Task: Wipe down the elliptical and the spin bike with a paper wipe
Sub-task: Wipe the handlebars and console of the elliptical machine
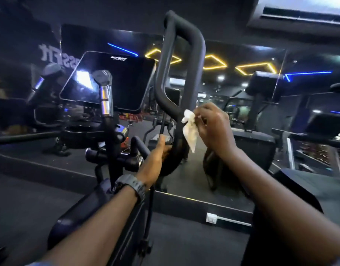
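The elliptical's black looped handlebar rises in the centre of the head view. My right hand pinches a crumpled white paper wipe against the right side of the bar, near its lower bend. My left hand, with a dark watch on the wrist, grips the same bar lower down, where it curves; its fingers are hidden behind the bar. The elliptical's dark console screen sits to the left, with a chrome-banded fixed grip in front of it.
A wall mirror stands right behind the machine and reflects gym equipment, yellow and blue ceiling lights. Another machine stands at the right. A raised black ledge with a white wall socket runs along the mirror's base. Dark floor lies below.
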`<state>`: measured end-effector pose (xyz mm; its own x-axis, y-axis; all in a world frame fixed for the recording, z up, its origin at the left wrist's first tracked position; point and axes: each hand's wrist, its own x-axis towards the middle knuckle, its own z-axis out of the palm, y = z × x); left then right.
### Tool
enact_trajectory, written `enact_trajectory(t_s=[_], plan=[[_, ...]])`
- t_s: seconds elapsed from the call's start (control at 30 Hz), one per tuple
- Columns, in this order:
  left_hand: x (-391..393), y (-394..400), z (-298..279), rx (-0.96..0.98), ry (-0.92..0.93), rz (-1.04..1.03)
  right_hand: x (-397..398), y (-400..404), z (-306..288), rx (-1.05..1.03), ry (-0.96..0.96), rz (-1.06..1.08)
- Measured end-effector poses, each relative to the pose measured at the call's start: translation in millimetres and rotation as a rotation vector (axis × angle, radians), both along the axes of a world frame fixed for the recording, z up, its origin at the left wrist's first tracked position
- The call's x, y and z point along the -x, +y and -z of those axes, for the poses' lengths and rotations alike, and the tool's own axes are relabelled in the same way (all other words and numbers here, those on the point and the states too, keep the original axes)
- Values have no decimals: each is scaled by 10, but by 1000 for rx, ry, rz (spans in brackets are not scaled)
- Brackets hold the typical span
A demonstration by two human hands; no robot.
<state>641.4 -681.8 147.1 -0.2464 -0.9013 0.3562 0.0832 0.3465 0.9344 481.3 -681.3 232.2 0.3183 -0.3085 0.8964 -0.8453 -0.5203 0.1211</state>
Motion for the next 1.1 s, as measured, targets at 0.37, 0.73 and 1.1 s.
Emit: enact_trajectory(t_s=[0.37,0.73,1.1], plan=[[-40,-257,216,-33,202,90,-68,-318,-280,193,82,-29],[18,-207,253,-18,202,49,-20,-373,-338,167,129,-91],[72,-119,-340,-165,233,65,40,-350,-411,128,133,-130]])
